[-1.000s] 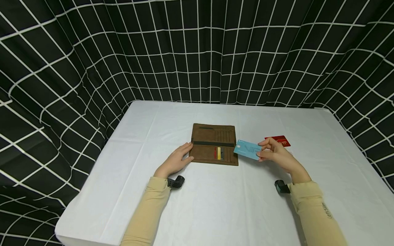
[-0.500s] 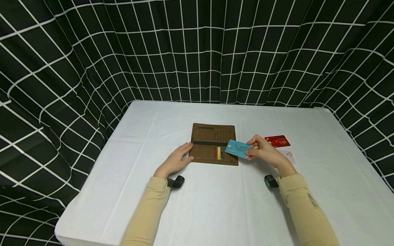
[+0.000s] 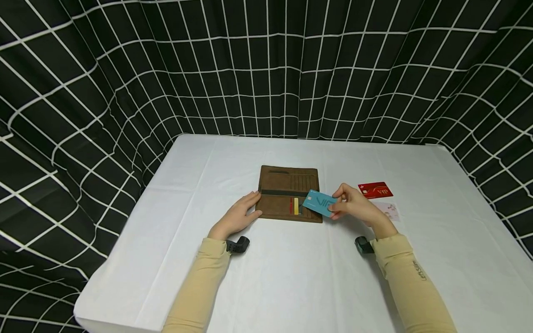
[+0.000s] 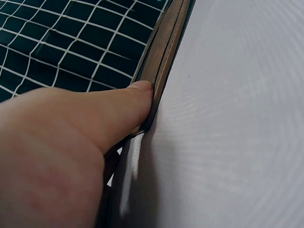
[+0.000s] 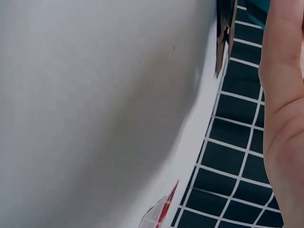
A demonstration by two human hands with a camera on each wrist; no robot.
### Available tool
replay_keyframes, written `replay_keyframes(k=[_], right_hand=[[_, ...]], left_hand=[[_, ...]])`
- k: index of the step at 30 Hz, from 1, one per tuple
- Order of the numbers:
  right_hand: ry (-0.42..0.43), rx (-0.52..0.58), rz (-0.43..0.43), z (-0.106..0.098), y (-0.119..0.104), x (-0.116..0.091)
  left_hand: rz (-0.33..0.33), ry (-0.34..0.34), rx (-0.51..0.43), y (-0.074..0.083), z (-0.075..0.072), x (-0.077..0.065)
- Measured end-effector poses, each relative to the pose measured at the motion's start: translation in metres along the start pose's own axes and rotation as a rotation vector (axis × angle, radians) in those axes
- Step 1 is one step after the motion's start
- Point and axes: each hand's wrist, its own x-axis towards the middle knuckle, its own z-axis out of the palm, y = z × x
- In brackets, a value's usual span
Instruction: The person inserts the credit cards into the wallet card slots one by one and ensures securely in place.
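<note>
A brown wallet (image 3: 275,206) lies spread flat on the white table, with a red, a yellow and a dark card edge showing in its lower slots. My left hand (image 3: 236,217) rests on the wallet's left edge, fingers extended; in the left wrist view the thumb (image 4: 137,97) presses on that edge. Between thumb and fingers my right hand (image 3: 360,206) pinches a light blue VIP card (image 3: 318,202) by its right end. The card's left part overlaps the wallet's lower right slots in the head view. Only a teal corner of it shows in the right wrist view.
Right of my right hand lie a red VIP card (image 3: 375,189) and a pale card with a pink pattern (image 3: 388,210), partly hidden by the hand. A black curtain with white grid lines (image 3: 270,69) surrounds the table (image 3: 291,277).
My right hand has carried the blue card leftward from beside the wallet to over its lower right slots, uncovering more of the red and pale cards. The left hand stays put.
</note>
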Motion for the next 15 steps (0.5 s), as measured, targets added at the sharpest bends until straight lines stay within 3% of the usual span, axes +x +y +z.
replay_keyframes(k=[15], right_hand=[[0.159, -0.069, 0.004, 0.026, -0.012, -0.01]], left_hand=[[-0.005, -0.004, 0.002, 0.0, 0.0, 0.001]])
